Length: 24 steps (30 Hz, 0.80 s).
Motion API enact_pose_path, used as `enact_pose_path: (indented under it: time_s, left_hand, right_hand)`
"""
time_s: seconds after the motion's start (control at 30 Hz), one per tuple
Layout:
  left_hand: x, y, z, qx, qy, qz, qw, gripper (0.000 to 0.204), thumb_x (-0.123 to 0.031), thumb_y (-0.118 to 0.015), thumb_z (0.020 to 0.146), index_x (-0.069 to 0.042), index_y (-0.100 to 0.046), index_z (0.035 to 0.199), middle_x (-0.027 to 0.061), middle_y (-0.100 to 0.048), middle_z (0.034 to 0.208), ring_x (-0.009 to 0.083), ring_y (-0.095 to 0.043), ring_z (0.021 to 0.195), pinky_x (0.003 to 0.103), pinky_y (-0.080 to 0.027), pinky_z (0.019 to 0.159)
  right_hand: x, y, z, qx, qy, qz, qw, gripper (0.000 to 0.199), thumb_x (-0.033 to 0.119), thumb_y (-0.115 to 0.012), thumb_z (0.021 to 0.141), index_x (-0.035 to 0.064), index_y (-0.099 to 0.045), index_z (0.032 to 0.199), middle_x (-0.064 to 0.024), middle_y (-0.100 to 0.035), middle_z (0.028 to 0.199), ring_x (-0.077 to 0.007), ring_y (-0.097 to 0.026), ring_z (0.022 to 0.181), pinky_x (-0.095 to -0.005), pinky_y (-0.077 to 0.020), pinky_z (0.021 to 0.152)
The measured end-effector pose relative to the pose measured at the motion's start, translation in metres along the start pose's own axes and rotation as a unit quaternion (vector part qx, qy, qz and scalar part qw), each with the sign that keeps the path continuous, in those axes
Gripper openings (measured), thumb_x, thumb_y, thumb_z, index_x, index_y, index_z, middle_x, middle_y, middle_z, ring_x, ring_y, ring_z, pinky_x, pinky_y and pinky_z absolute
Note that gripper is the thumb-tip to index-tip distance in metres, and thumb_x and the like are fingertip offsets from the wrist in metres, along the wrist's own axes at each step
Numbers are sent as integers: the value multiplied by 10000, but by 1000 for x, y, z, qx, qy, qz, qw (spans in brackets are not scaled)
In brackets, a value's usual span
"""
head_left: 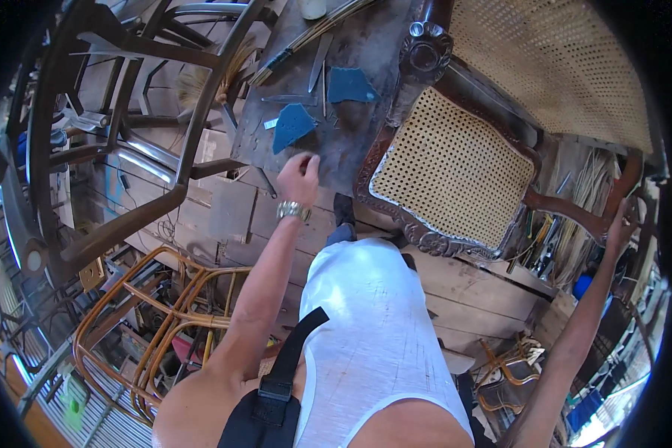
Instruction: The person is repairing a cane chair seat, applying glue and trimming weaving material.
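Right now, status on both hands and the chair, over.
Left hand open, reaching over the workbench near the blue pads. Right hand gripping the cane chair by its wooden arm. Tools lie beyond the pads.

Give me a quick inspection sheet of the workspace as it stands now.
Surface: dark worn workbench, scuffed.
Job's things: carved wooden chair with cane seat lying by the bench; two blue pads on the bench.
Clutter: hand tools, cane strands, rattan frame, dark chair frames.
Grips: left hand, wristwatch on, over the bench, holding nothing visible; right hand gripping the chair's frame.
Cables: nothing seen.
Surroundings: plank floor, crowded workshop.
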<state>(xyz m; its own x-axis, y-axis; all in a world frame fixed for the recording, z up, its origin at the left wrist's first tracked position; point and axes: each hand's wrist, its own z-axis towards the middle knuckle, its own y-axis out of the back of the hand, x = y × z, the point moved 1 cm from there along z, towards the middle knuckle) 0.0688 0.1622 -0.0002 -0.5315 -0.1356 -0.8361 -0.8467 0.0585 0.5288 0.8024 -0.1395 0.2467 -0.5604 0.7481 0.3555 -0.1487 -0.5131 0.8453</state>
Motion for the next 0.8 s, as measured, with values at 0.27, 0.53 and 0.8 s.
enact_pose_path:
  time_s: [0.27, 0.53, 0.8]
  left_hand:
    - [-42, 6, 54, -153, -282, 246, 915, 556, -196, -827, 742, -106, -646, 1260, 155, -699, 998, 358, -677, 928, 431, -540, 797]
    - [4, 42, 92, -10, -209, 298, 931, 553, -162, -773, 778, -80, -590, 1294, 184, -695, 944, 376, -681, 854, 457, -546, 803]
    - [-53, 41, 131, -38, -128, 132, 982, 299, -218, -649, 874, -112, -645, 1154, 203, -716, 949, 404, -692, 892, 476, -542, 766]
  right_hand:
    - [-17, 3, 8, -20, -37, -17, 999, 1063, 739, -646, 822, -125, -444, 1407, -332, -493, 1398, -425, -532, 1264, -488, -445, 1057]
    - [-55, -2, 19, -53, -35, -57, 996, 1057, 771, -607, 820, -115, -484, 1384, -331, -516, 1363, -427, -546, 1247, -509, -467, 1007]
    - [-66, 1, 27, -47, -67, -134, 988, 1070, 768, -615, 815, -118, -472, 1398, -323, -540, 1339, -426, -583, 1198, -495, -471, 1007]
